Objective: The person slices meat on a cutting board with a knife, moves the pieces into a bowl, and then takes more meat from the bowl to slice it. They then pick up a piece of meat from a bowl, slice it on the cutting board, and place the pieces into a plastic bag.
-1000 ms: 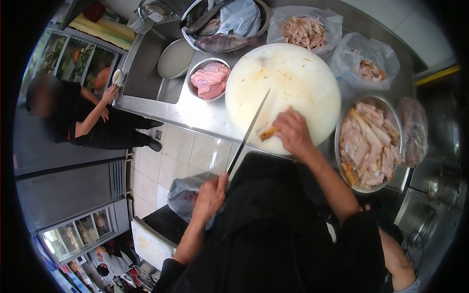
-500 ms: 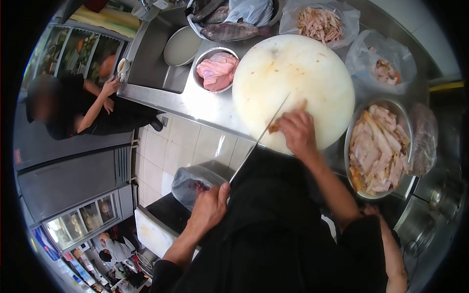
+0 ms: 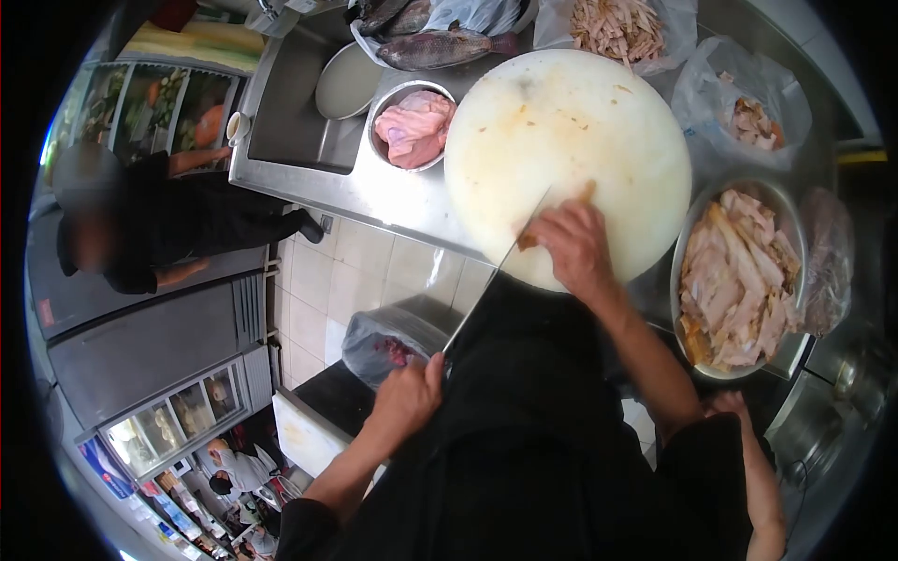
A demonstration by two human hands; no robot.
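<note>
My left hand is closed around the handle of a long knife. Its blade slants up across the near edge of a round white cutting board, with the tip close to my right fingers. My right hand presses down on a brownish piece of meat on the board, fingers curled over it. Most of that piece is hidden under the hand; only its ends show. Small brown scraps lie scattered over the board.
Right of the board stands an oval metal tray of meat pieces. Bags of cut meat lie behind it. At left are a bowl of pink raw meat, fish and a sink. A person stands left; another person's arm shows lower right.
The view has shifted slightly. The person at left has turned and lowered one arm, and the white cup now sits at the sink's edge. My hands keep nearly the same pose.
</note>
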